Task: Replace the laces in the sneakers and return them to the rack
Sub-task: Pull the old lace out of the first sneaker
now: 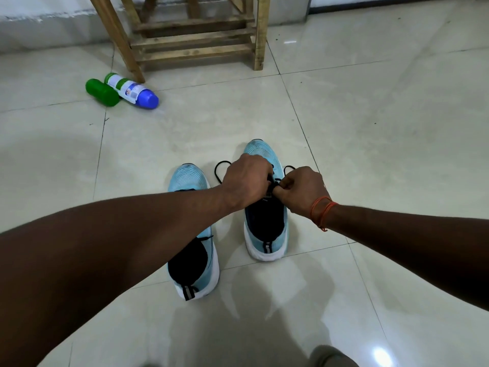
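Sneakers, one pair, pale blue knit with white soles, heels toward us on the glossy tiled floor [370, 128]: nearer sneaker [189, 181], farther sneaker [275, 242]. We list left hand [246, 181] and right hand [304, 192] over the farther sneaker's tongue, fingers curled tight, pinching its black lace [219, 168]. White blue-capped bottle [132, 91] and green plastic bottle [102, 92] lie touching. Orange thread band [321, 210], right wrist.

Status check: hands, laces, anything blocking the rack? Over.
Left hand and right hand both grip the black lace over the farther sneaker. Nearer sneaker beside it. Green bottle and blue-capped bottle lie by the wooden rack's leg.
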